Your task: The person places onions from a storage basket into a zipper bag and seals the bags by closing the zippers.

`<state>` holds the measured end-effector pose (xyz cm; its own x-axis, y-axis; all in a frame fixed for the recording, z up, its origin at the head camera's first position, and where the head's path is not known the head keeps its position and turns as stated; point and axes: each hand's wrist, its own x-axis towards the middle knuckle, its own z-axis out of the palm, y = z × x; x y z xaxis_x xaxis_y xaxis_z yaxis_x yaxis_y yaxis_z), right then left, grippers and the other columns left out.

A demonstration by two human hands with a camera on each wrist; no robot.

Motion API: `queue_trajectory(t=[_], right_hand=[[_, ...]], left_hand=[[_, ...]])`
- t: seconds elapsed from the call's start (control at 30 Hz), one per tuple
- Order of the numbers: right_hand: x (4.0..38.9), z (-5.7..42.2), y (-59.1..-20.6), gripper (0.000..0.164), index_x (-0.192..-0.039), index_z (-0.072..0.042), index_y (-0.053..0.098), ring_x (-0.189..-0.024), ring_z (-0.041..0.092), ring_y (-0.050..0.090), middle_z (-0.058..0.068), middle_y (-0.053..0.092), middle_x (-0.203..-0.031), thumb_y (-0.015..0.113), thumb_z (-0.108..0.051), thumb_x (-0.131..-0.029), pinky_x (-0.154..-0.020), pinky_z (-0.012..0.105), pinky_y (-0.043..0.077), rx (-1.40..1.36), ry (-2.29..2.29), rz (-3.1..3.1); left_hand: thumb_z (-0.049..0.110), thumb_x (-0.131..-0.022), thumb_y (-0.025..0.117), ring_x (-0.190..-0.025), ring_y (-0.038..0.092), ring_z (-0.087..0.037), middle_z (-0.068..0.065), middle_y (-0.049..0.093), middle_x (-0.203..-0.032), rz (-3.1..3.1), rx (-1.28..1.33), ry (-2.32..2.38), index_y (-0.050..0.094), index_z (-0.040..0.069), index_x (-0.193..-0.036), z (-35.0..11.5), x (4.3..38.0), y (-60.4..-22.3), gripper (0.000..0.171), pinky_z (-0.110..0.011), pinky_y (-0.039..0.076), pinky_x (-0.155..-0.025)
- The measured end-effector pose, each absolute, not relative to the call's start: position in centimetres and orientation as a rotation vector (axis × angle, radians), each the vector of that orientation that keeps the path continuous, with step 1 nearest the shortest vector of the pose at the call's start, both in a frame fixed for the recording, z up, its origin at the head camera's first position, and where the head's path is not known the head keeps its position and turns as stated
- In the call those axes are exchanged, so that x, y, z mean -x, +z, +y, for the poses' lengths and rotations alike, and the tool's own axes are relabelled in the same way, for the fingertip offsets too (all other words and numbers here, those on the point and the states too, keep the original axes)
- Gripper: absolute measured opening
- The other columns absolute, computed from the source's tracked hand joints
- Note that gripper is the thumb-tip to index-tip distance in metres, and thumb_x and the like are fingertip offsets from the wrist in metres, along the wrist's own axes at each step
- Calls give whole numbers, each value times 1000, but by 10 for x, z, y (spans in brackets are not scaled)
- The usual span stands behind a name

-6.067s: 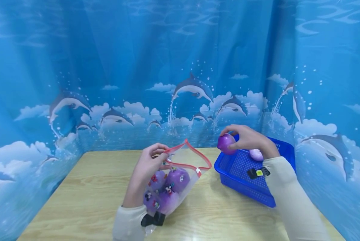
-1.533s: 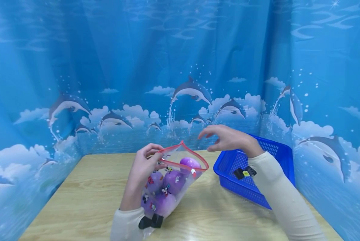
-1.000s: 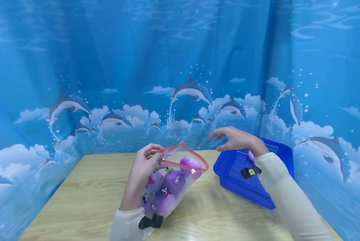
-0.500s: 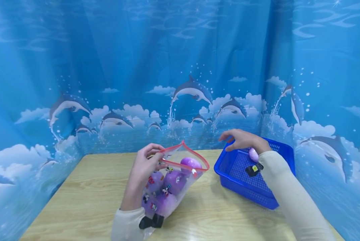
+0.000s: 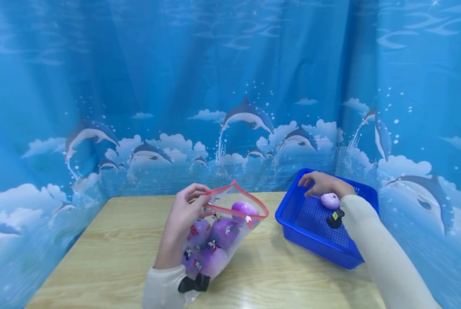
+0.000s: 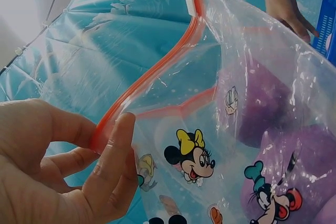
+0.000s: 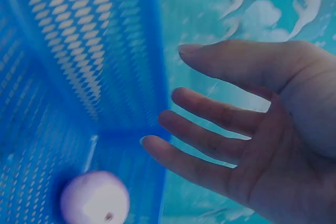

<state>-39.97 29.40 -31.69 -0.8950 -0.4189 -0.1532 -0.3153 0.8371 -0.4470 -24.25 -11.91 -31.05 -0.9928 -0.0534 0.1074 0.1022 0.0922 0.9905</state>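
My left hand pinches the red zip rim of a clear, cartoon-printed zip bag, its mouth spread wide. Several round purple things fill it; a glossy purple-and-white one sits highest, just under the mouth. Over the far side of the blue basket, my right hand has its fingers loosely spread and holds nothing. A pale purple-white ball-like thing lies in that basket, partly behind the right wrist. In the right wrist view this ball shows a small brown spot and is apart from the fingertips.
A light wooden table carries the bag and the basket. Behind and at both sides hangs a blue curtain printed with dolphins, close to the basket's back and right side.
Earlier my right hand held a purple ball, which now sits at the top of the bag. Since then the empty right hand has moved right and lower, over the basket. My left hand keeps its hold.
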Motion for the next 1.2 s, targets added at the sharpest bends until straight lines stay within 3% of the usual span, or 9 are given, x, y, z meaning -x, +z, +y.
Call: queue_trajectory(t=[0.33,0.5,0.67,0.9,1.13,1.2], right_hand=[[413,332,-348,43,-133,4,61,-121,50,60,36,58,-136,71,-14,-95,-94,57,60,474,-637,2831],[418,347,-364,44,-128,8,62,-117,53,60,39,58,-131,73,-10,-89,-97,63,55,467,-596,2929],[423,360,-378,43,-126,10,62,-116,57,57,40,59,-127,71,-7,-87,-95,64,54,405,-613,3026],[423,369,-383,44,-131,10,58,-126,63,48,43,50,-138,66,-6,-91,-98,67,52,268,-631,3030],[423,373,-382,48,-129,14,58,-104,49,61,39,60,-118,66,-1,-84,-86,56,58,261,-600,3024],[422,373,-381,49,-131,13,57,-103,46,61,38,59,-121,67,-2,-86,-83,52,59,237,-626,2970]], left_hand=[[6,-103,56,-90,72,-26,-21,63,-118,-2231,46,-2043,66,4,-115,-120,243,-311,16,-33,67,-80],[6,-103,56,-88,73,-26,-21,63,-117,-2227,47,-2042,66,4,-115,-119,244,-311,16,-33,67,-79],[5,-103,56,-86,72,-24,-22,63,-117,-2225,52,-2039,66,3,-115,-119,243,-311,16,-33,67,-79],[6,-103,55,-86,72,-24,-21,63,-117,-2229,51,-2036,66,4,-115,-120,242,-311,16,-33,67,-79],[6,-103,55,-90,72,-26,-21,62,-116,-2230,47,-2038,66,4,-115,-119,242,-311,16,-34,67,-80],[6,-104,55,-91,72,-26,-21,62,-116,-2228,48,-2039,66,4,-115,-119,242,-311,16,-35,67,-80]])
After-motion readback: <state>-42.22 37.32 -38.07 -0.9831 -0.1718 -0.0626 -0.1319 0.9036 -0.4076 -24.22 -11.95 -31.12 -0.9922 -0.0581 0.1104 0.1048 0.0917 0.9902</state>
